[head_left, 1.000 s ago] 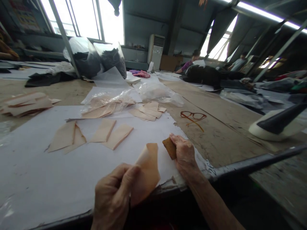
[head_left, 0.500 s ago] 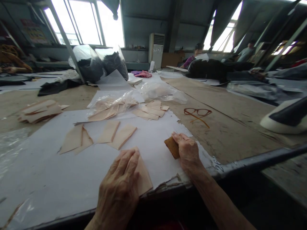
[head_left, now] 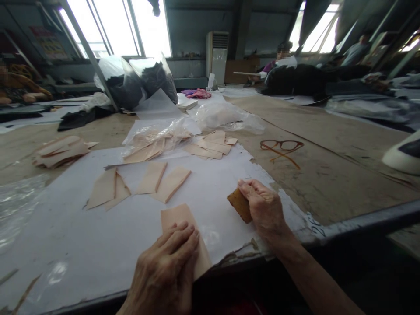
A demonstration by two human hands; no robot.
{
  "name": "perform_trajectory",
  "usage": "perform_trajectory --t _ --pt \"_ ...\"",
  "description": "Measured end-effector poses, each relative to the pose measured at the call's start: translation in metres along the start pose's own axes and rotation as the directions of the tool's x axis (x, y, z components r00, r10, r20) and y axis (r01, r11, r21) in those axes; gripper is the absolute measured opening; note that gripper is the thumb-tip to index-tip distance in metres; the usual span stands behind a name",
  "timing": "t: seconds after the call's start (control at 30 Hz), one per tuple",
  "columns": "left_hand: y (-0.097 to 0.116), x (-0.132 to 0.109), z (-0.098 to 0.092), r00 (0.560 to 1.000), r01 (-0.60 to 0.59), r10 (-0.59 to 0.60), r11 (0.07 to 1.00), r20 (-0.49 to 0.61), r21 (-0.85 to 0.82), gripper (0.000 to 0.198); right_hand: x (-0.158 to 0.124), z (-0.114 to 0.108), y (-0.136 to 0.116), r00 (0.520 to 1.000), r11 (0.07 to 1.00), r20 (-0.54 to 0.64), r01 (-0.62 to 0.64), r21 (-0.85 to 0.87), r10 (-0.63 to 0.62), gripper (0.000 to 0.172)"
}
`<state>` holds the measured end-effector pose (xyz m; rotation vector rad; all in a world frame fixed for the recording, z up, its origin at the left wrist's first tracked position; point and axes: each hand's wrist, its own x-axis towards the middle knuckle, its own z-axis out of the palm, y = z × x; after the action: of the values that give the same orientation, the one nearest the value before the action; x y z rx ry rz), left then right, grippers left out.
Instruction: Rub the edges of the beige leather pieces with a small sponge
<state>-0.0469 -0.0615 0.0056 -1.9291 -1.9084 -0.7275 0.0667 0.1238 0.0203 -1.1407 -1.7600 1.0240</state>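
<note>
My left hand (head_left: 167, 264) lies flat, fingers stretched out, on a pale tan piece of thin sheet (head_left: 180, 214) at the table's front edge. Part of that piece is hidden under the palm. To the right, my right hand (head_left: 264, 208) pinches a small brown flat rectangular scraper-like piece (head_left: 240, 204) between thumb and fingers, held just over the white paper (head_left: 108, 245). Beyond my left hand lie two overlapping tan pieces (head_left: 152, 177) with darker folded-looking edges. Farther left are two more such pieces (head_left: 103, 190).
A tan stack (head_left: 62, 151) lies at left. Clear plastic bag (head_left: 157, 135) and loose tan pieces (head_left: 213, 144) lie farther back. Brown-framed glasses (head_left: 282, 146) rest at right, near a white-and-dark object (head_left: 403, 153). Co-workers (head_left: 278, 61) sit at the back and at left.
My left hand has slid down toward the near edge of the tan piece, uncovering its far end. My right hand keeps its grip on the brown piece. The view has shifted slightly.
</note>
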Motion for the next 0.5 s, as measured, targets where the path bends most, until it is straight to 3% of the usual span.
perform_trajectory --t 0.17,0.27,0.33,0.4,0.5 --pt "0.001 -0.002 0.000 0.994 0.094 -0.098 0.993 -0.045 -0.075 0.024 -0.006 -0.001 -0.006 0.999 0.997 0.019 0.049 -0.058 -0.048 0.034" --pt "0.001 -0.004 -0.004 0.989 0.149 -0.149 0.984 0.002 -0.101 0.024 -0.019 -0.002 -0.014 0.985 0.992 0.157 0.091 -0.086 -0.076 0.032" --pt "0.001 -0.005 -0.006 0.986 0.168 -0.167 0.979 0.016 -0.114 0.025 -0.032 -0.001 -0.021 0.935 0.980 0.329 0.169 -0.101 -0.128 0.030" --pt "0.001 -0.005 -0.008 0.986 0.165 -0.167 0.979 -0.002 -0.122 0.025 -0.045 0.002 -0.027 0.851 0.955 0.489 0.277 -0.109 -0.191 0.026" --pt "0.001 -0.004 -0.009 0.987 0.159 -0.160 0.975 0.006 -0.154 0.021 -0.051 0.011 -0.031 0.746 0.862 0.617 0.463 -0.208 -0.252 0.021"
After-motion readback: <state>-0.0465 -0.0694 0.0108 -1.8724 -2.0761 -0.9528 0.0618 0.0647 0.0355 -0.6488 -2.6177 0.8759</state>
